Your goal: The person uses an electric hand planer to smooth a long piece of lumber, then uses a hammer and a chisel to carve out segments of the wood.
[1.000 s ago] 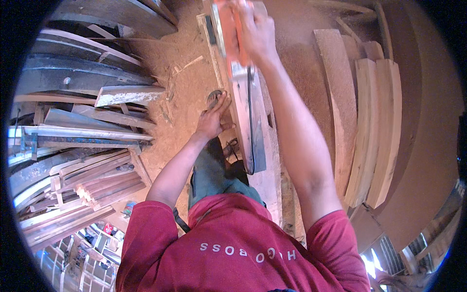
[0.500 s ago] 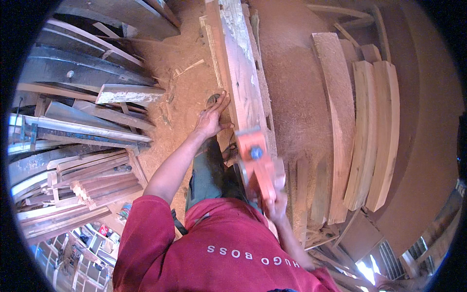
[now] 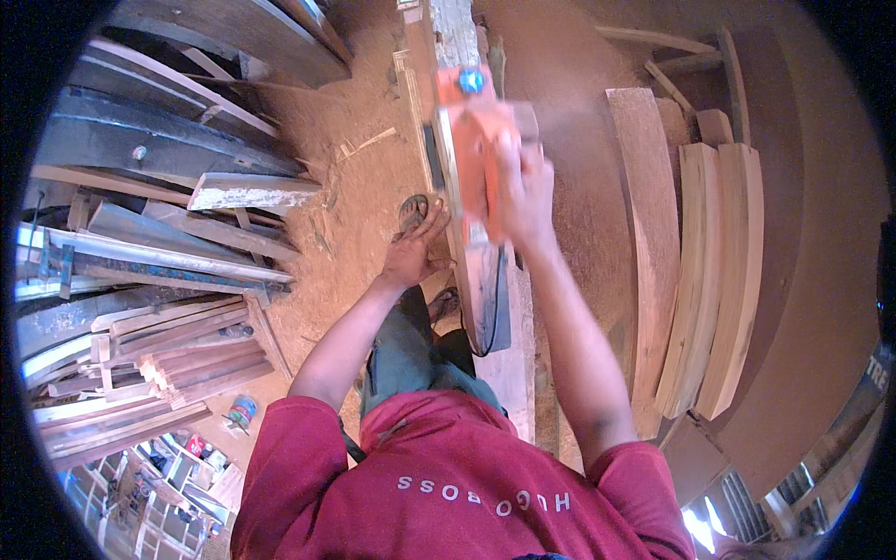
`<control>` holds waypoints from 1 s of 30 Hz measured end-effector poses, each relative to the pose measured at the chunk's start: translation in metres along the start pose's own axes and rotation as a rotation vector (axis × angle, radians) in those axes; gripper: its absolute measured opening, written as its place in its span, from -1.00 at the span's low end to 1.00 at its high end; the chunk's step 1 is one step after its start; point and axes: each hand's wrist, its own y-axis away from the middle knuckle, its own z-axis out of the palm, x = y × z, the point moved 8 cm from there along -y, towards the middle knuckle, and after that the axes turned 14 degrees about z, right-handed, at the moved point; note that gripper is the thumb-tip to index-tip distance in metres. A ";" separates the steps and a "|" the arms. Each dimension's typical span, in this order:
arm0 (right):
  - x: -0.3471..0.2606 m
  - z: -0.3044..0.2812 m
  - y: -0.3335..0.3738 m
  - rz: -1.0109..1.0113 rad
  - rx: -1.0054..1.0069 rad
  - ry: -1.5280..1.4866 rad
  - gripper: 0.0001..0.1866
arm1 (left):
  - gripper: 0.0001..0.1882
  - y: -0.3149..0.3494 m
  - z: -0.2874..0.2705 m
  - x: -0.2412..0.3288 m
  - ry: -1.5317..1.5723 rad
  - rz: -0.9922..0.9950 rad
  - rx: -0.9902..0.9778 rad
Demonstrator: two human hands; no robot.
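An orange electric hand planer point(image 3: 478, 173) with a blue front knob lies on top of a long wooden plank point(image 3: 455, 33). My right hand point(image 3: 525, 191) is wrapped round its rear handle, slightly blurred. A black cord point(image 3: 492, 341) loops back from the planer over the near part of the plank. My left hand point(image 3: 417, 245) rests against the plank's left edge, fingers stretched forward and thumb spread toward the wood. The far end of the plank runs out past the planer, with a pale, rough face.
Sawdust covers the floor point(image 3: 350, 201). Stacked boards and offcuts point(image 3: 201, 350) fill the left side. Several thick planks point(image 3: 691, 280) lie lengthwise on the right. A small can point(image 3: 241, 411) stands at the lower left. My sandalled foot point(image 3: 444, 303) shows beside the plank.
My right hand has pushed the planer far forward along the plank, from near my body to beyond my left hand. The left hand has hardly moved. The cord has come into view.
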 end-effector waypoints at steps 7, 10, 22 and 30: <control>-0.067 0.029 -0.114 -0.098 0.036 -0.147 -0.43 | 0.16 -0.002 -0.007 0.006 0.041 -0.018 -0.018; -0.016 0.012 -0.092 -0.021 0.065 -0.014 -0.51 | 0.16 -0.010 -0.007 0.014 0.017 0.037 0.007; 0.134 -0.079 0.327 0.519 -0.231 -0.018 -0.26 | 0.13 -0.006 -0.008 0.002 0.072 0.058 0.071; 0.058 -0.030 0.130 0.265 -0.096 0.025 -0.50 | 0.12 0.000 0.014 -0.022 0.022 0.011 -0.017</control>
